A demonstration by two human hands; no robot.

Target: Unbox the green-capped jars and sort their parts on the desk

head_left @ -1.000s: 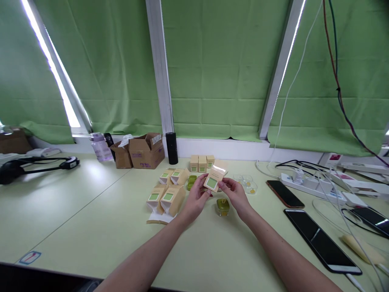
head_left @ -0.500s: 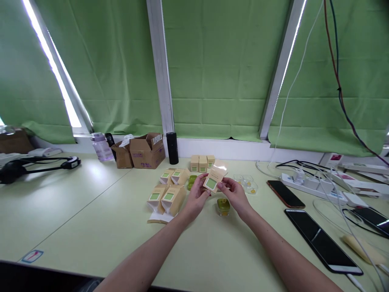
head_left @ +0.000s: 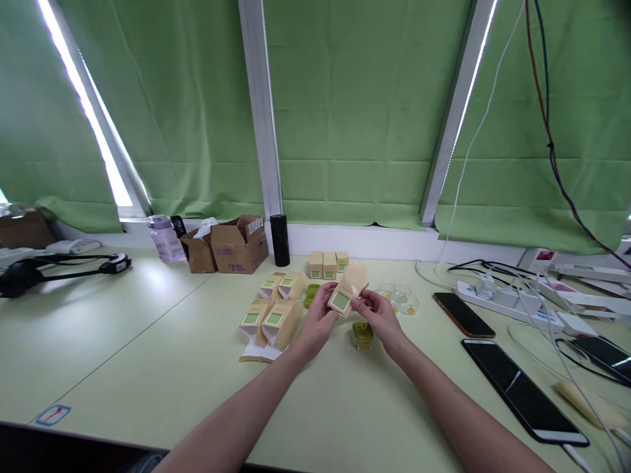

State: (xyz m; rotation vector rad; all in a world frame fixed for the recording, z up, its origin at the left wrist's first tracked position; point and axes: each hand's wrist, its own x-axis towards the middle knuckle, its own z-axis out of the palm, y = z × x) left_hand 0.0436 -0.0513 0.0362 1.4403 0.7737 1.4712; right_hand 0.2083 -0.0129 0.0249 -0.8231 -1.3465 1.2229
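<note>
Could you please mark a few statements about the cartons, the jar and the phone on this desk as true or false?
1. The left hand and right hand both hold one tan carton with a green label. True.
2. The small green jar sits inside that carton. False: it stands on the table, close by the right hand.
3. Three small cartons stand in a row behind the hands. True.
4. The large black phone lies left of the hands. False: it lies to their right.
</note>
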